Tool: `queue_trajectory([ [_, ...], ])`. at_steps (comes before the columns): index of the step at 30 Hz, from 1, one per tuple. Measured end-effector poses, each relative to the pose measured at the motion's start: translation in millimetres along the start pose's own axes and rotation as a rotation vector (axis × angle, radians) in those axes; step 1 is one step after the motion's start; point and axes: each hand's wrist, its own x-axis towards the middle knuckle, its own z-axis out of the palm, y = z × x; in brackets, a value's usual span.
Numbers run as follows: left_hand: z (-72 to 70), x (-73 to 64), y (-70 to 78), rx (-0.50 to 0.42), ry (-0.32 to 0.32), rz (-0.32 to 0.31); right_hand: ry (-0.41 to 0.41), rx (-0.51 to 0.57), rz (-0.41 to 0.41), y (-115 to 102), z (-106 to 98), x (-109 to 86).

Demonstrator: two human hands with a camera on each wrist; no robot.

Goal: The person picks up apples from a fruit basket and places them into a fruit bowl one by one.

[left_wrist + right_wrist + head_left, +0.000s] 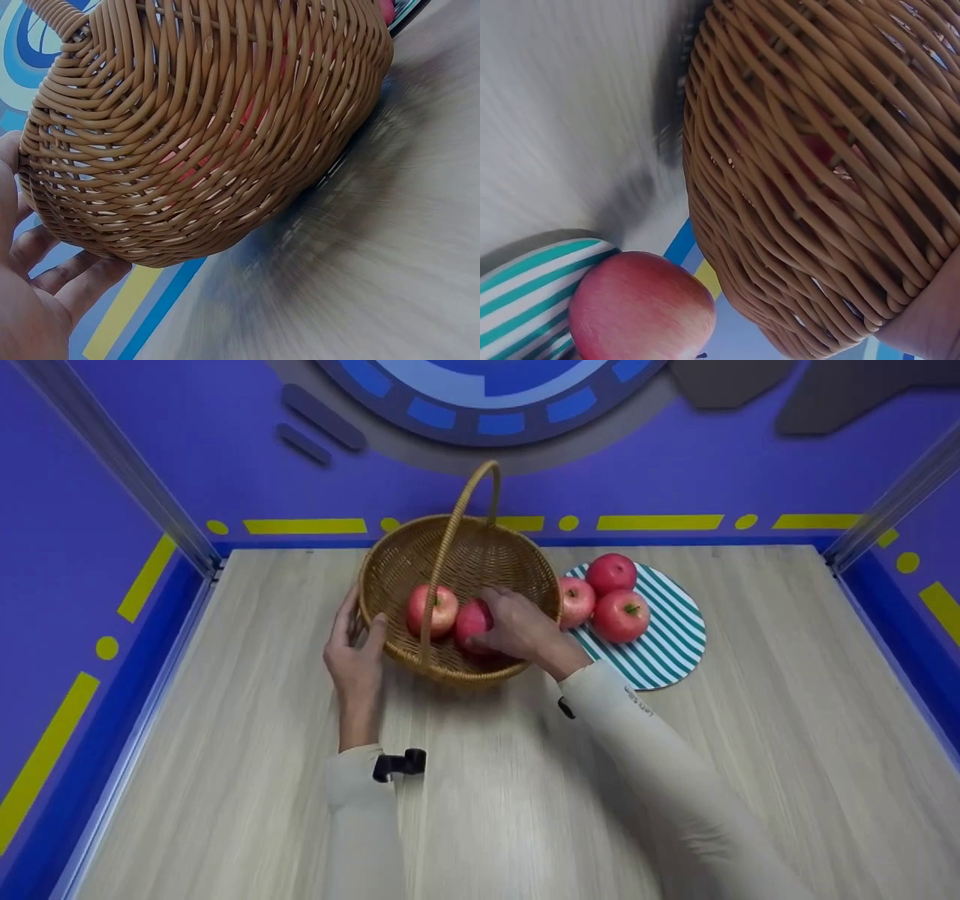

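A brown wicker basket with a tall arched handle stands on the table, two red apples inside it. My left hand holds the basket's left side, thumb at the rim and fingers spread along the outer wall, as the left wrist view also shows. Reaching over the right rim, my right hand grips one apple low in the basket. Beside it lies the other apple, partly behind the handle. In the right wrist view the basket wall hides most of that hand.
Right of the basket lies a round mat with green and white stripes. Three apples are grouped on its left part, including a front apple and a back apple. A blue printed wall rises behind the wooden table.
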Motion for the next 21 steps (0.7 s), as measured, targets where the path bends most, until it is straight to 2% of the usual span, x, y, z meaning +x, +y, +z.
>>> queue_trajectory([
  [6, -0.1, 0.0, 0.8, 0.002, -0.002, -0.006, 0.035, 0.031, -0.026, 1, -1, -1.2],
  [14, -0.4, 1.4, -1.7, -0.007, -0.003, -0.009, 0.116, 0.123, -0.095, 2, -1, -6.2],
  [21, -0.5, 0.3, 1.3, 0.011, -0.002, -0.004, 0.153, 0.206, -0.116, 1, -2, -12.8],
])
